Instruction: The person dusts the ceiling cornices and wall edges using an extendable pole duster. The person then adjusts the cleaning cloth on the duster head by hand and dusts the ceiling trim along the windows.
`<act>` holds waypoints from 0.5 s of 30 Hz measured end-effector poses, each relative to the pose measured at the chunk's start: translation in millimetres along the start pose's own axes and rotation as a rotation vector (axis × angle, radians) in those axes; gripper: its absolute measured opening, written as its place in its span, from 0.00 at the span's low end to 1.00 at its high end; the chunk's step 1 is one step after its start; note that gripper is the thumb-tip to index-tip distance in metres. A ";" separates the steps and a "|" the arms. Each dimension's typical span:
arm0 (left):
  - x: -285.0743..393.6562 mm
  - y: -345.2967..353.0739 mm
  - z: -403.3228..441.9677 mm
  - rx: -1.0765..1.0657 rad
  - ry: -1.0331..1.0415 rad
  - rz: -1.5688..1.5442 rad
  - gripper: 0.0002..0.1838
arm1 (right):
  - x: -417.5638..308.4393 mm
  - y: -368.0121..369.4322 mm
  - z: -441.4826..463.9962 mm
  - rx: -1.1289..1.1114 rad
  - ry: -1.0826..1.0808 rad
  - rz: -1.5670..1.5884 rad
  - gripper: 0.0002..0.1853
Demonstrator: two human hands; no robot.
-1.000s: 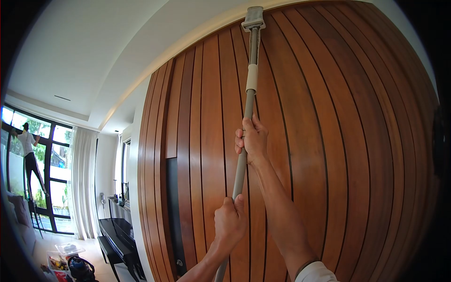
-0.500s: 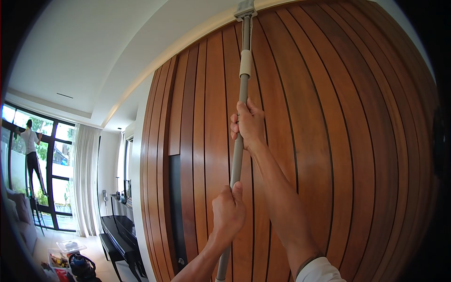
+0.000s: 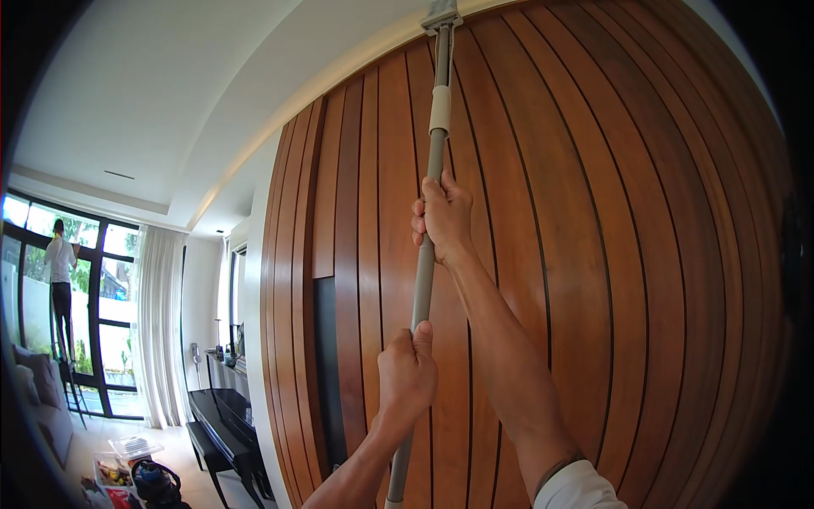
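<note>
A long grey pole [image 3: 429, 280] runs up in front of a wall of brown wooden slats [image 3: 568, 237]. At its upper end a flat grey head [image 3: 442, 14] is at the wall's top edge, close to the ceiling. My left hand [image 3: 407, 371] is wrapped round the lower part of the pole, thumb upward. Higher up, my right hand [image 3: 445, 217] grips the same pole, its fingertips showing on the left side. A pale sleeve [image 3: 578, 488] covers part of my right arm.
At the far left a person [image 3: 61, 271] stands on a ladder [image 3: 73, 394] by tall windows. Near it are a sofa [image 3: 44, 403] and a white curtain [image 3: 161, 322]. A black piano [image 3: 227, 424], a box of items [image 3: 112, 471] and a dark bag [image 3: 156, 485] are lower left.
The pole's head has shifted left and upward in view, and both hands have moved up and slightly left with the pole. The person by the windows has changed posture.
</note>
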State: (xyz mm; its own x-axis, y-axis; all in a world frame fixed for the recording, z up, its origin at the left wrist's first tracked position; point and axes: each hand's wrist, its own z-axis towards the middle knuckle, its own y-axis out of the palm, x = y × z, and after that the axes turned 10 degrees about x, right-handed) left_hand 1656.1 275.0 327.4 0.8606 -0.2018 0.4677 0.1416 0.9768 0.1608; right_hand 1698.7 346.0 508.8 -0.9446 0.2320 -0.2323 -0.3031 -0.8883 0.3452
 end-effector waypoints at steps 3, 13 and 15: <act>-4.1 -8.7 2.8 -0.050 -0.043 -0.005 0.30 | 0.0 9.1 -3.4 -0.006 -0.005 -0.008 0.05; -33.4 -38.8 22.0 0.002 -0.023 -0.035 0.29 | 42.4 48.0 -5.5 -0.037 0.044 -0.005 0.05; -33.0 -50.5 25.6 -0.025 -0.129 -0.041 0.29 | 51.8 58.6 -6.8 -0.041 0.025 -0.022 0.05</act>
State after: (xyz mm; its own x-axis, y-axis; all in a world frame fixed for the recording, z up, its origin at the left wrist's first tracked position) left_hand 1608.0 230.4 326.1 0.7837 -0.2475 0.5697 0.1891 0.9687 0.1608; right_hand 1632.8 303.3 510.7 -0.9342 0.2416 -0.2623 -0.3173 -0.8989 0.3021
